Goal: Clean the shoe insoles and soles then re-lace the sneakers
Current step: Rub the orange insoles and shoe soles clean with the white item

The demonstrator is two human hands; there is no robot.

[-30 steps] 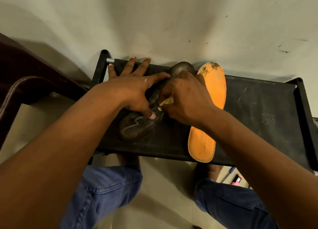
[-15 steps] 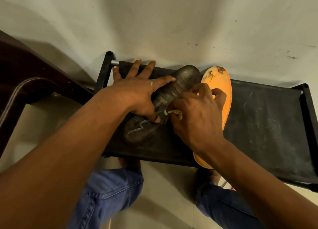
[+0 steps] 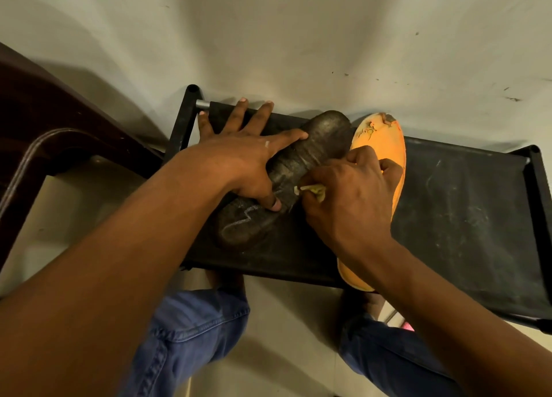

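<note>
On the black rack, a grimy dark insole lies beside an orange one.

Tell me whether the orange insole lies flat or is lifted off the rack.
Flat: the orange insole lies along the black rack, near end overhanging its front edge, partly under the right hand.

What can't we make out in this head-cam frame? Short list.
- Yellowish wad in the right hand: mostly buried in the curled fingers, so what it is stays unclear.
- Middle of the dark insole: under the left hand.
- Orange insole: its middle hidden by the right hand and forearm.
- Pink thing on the floor: mostly behind the black rack.
</note>
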